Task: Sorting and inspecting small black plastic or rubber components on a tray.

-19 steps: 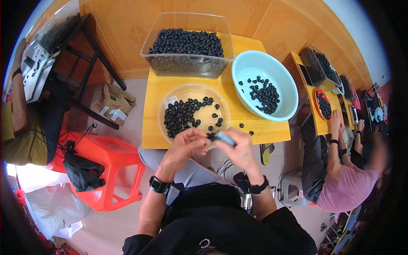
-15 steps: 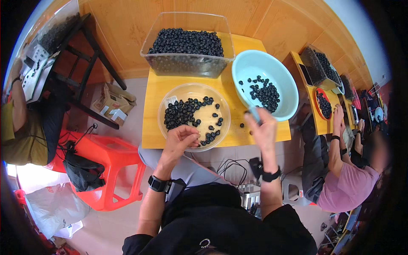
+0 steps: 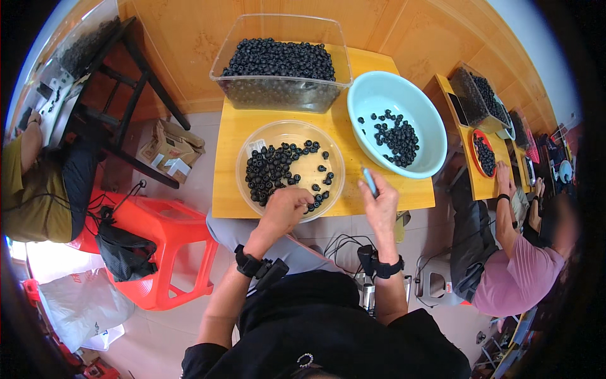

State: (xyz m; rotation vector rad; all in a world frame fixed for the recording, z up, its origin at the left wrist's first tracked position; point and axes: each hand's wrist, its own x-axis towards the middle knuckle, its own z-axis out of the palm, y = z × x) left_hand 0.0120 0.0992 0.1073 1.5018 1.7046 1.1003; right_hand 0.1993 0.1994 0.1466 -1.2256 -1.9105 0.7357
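My left hand (image 3: 285,210) is over the near side of a clear round tray (image 3: 338,170), fingertips pinched together. What lies between those fingertips, if anything, is hidden. Inside the tray are many small round black pieces (image 3: 268,165), some with a hole showing, heaped to the left and scattered to the right. My right hand (image 3: 382,205), closed around a slim light-blue tool (image 3: 370,182), is at the table's front edge, right of the tray. The tool's kind cannot be made out. Beyond it stands a pale blue basin (image 3: 435,129) with a loose pile of similar black pieces.
A clear rectangular bin (image 3: 278,95) full of black pieces stands at the back of the yellow table (image 3: 228,142). A red stool (image 3: 167,230) is at the left. People work at tables on both sides; a red plate (image 3: 475,153) lies on the right table.
My right hand has drawn back from the basin's near rim, toward me and slightly left, still holding the blue tool. My left hand has shifted right over the tray.
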